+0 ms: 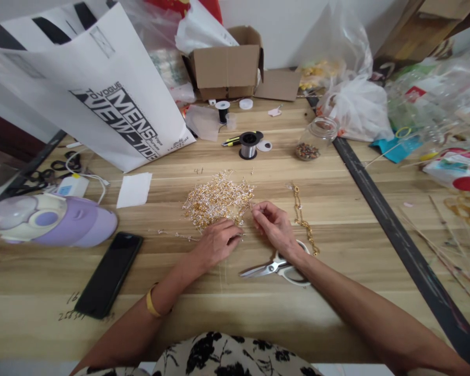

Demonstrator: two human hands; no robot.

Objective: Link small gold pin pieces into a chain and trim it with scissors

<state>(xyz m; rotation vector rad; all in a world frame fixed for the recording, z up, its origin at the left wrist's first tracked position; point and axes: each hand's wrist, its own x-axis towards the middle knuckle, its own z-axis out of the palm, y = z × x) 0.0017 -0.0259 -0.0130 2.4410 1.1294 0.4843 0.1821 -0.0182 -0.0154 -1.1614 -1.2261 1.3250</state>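
Observation:
A heap of small gold and clear beaded pieces (219, 196) lies mid-table. At its near edge my left hand (219, 241) rests with fingers curled and pressed together. A thin strand with clear beads (178, 235) runs from the left toward this hand, and tiny bits show at its fingertips. On the heap's right side, my right hand (272, 222) is closed in a pinch; what lies between the fingertips is too small to make out. White-handled scissors (272, 267) lie partly under my right wrist. A gold chain (307, 230) is stretched out just right of that hand.
Behind the heap stand a wire spool (248, 146) and a glass jar of beads (311, 141). To the left are a black phone (108, 274), a purple bottle (78, 222) and a large white bag (121, 99). Plastic bags (434, 99) and thin sticks (442, 250) lie right.

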